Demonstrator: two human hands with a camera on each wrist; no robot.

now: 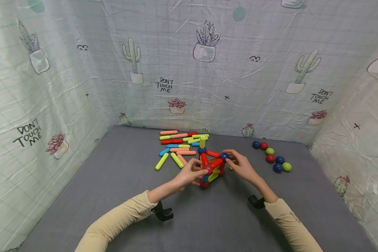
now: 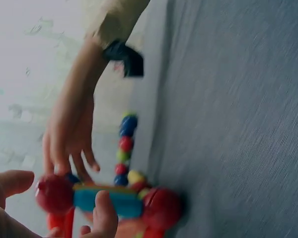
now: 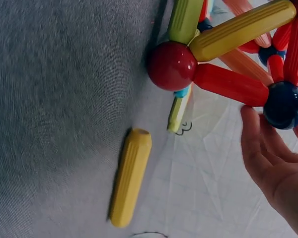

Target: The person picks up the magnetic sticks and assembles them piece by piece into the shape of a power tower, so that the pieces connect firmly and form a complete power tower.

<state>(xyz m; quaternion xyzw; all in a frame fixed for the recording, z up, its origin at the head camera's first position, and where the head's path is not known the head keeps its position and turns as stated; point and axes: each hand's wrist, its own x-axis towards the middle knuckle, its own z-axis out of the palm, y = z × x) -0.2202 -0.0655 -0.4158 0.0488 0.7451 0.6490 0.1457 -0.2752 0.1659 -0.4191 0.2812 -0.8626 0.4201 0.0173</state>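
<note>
A toy frame of sticks and balls, with red sticks [image 1: 216,163] along its top, stands on the grey table between both hands. My left hand [image 1: 186,175] holds its near left side, thumb at the upper red ball [image 1: 208,170]. Below that ball, a blue stick [image 2: 109,201] runs to a lower red ball [image 2: 162,208]. My right hand [image 1: 243,169] pinches the blue ball [image 3: 284,105] at the upper right corner between thumb and fingers. At the back, a yellow-green stick [image 1: 202,141] points upward from another blue ball [image 1: 202,150].
Loose sticks in several colours, among them salmon ones [image 1: 186,153], lie behind and left of the frame. Loose balls [image 1: 270,158] sit at the right. A yellow stick [image 3: 131,178] lies by the right hand. A patterned cloth [image 1: 189,84] hangs behind the table.
</note>
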